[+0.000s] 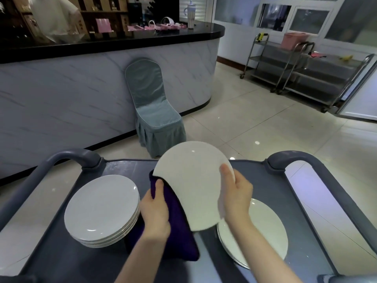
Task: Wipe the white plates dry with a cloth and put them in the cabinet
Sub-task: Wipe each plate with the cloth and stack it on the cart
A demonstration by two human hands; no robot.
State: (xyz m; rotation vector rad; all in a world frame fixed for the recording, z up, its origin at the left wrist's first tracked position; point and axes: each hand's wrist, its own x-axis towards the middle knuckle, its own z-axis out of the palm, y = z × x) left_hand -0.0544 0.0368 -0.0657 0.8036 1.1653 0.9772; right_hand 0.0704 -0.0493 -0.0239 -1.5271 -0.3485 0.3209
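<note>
I see my right hand [234, 193] holding one white plate [191, 184] by its right rim, thumb on the front, tilted up above the middle of the cart [126, 168]. My left hand [156, 209] grips the purple cloth [179, 221], which goes behind the plate's left rim. A tall stack of plates [102, 207] sits by the cart's left edge, and a low pile of plates [259, 231] lies by its right edge

Curved marble-look counter [81, 92], black top, upper left; grey-blue covered chair [155, 111] against it, centre; cream floor tiles [255, 123]; steel trolleys [295, 68], windows [295, 17] upper right.
</note>
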